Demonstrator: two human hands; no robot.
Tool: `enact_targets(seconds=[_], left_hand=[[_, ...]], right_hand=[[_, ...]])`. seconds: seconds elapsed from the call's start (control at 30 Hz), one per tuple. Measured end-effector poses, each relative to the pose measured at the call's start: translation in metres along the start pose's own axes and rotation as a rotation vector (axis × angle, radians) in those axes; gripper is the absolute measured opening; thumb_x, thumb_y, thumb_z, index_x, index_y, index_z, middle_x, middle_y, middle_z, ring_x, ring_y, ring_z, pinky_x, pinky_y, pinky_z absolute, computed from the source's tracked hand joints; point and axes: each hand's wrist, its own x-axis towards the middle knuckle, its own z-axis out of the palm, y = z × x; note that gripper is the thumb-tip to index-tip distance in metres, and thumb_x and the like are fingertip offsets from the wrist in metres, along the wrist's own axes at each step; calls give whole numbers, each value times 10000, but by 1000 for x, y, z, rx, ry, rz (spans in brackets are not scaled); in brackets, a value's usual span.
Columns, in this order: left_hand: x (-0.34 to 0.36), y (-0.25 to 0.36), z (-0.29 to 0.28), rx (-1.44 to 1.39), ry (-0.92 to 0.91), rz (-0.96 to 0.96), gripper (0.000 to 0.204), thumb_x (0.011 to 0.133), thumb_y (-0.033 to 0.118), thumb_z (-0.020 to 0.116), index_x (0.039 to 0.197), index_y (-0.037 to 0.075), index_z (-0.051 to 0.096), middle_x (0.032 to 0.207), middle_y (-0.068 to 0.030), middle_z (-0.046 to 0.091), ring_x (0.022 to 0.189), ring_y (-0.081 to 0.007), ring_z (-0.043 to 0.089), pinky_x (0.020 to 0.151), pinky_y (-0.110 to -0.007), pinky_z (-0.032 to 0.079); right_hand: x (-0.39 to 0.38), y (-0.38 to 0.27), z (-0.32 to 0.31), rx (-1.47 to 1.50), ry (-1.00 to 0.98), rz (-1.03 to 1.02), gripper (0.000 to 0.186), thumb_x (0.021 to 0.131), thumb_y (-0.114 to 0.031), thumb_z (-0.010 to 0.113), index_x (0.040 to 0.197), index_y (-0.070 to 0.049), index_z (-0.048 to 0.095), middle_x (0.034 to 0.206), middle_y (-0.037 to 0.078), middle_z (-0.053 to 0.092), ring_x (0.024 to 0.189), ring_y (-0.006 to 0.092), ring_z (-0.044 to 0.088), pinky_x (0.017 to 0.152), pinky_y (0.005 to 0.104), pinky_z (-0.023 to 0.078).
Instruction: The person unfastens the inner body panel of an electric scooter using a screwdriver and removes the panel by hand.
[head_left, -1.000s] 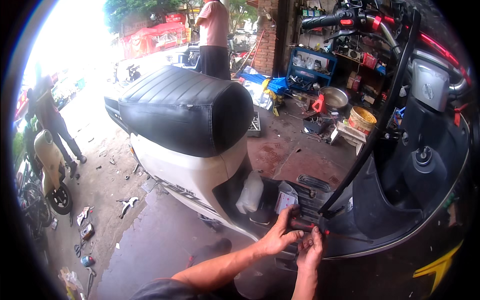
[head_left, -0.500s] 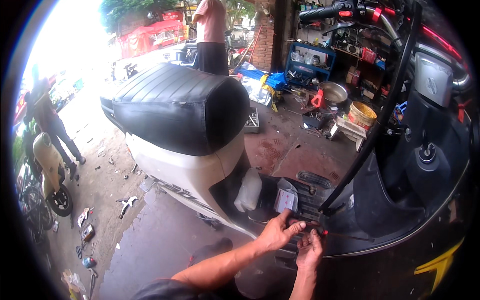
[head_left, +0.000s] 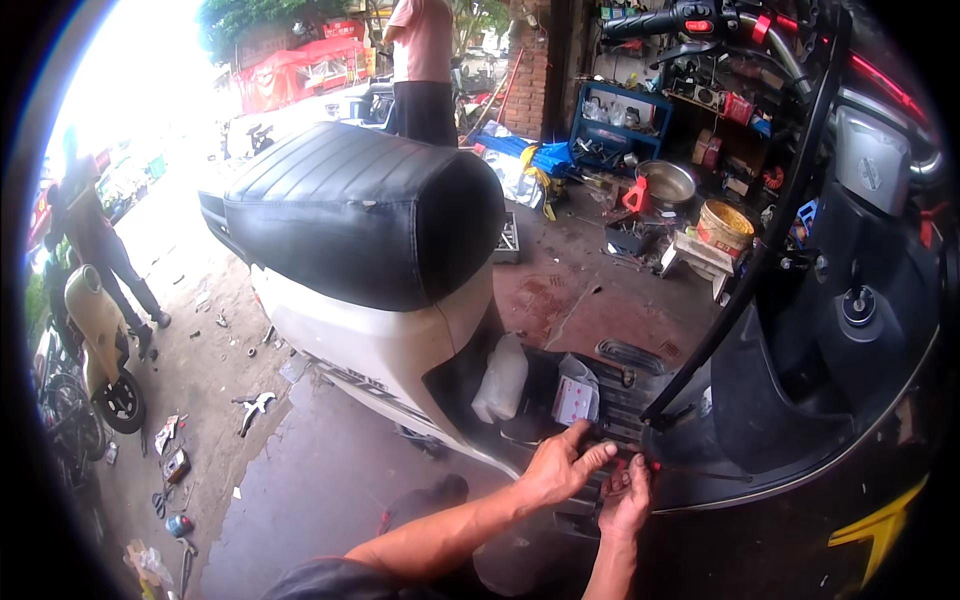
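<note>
Above the scooter's ribbed footboard, my left hand and my right hand are closed close together. Between them is what looks like a screwdriver, with a dark red-and-black handle and a long thin shaft pointing right. Fingers cover most of the handle. Just beyond my left hand lies a small white-and-red box in clear plastic. A whitish plastic-wrapped bundle rests beside it, against the scooter's body below the black seat.
A black bar slants up past the front panel to the handlebar. Behind stand a blue shelf, a metal basin and a yellow bucket on a stool. Loose parts litter the ground at left. Two people stand farther off.
The view has shifted slightly. Both hands stay together on the screwdriver at the footboard, with only a small change in the fingers.
</note>
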Motion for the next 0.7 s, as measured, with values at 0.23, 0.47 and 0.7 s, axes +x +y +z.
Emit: enact_targets(seconds=[0.23,0.47,0.7], left_hand=[[-5,3,0,-333,18,291,440,902,238,627,1222,16,425,1083,-107,547,1019,-154,532,832,-300,455],[3,12,-14,76,-96,-162,557,894,256,634,1289,-21,354,1052,-163,604,1009,-251,573,897,-339,435],[-6,17,-6,-283,33,198,380,881,149,637,1178,5,448,998,-85,573,928,-147,523,802,-294,449]], right_hand=[[8,-3,0,-213,176,130,334,844,-461,639,910,-145,553,580,-78,342,498,45,362,431,212,278],[-4,-7,2,-71,-40,22,314,861,-386,632,947,-91,562,610,-62,361,519,45,376,430,222,320],[5,-4,4,-145,150,55,198,854,-265,642,834,-103,530,566,-61,372,447,53,352,395,227,283]])
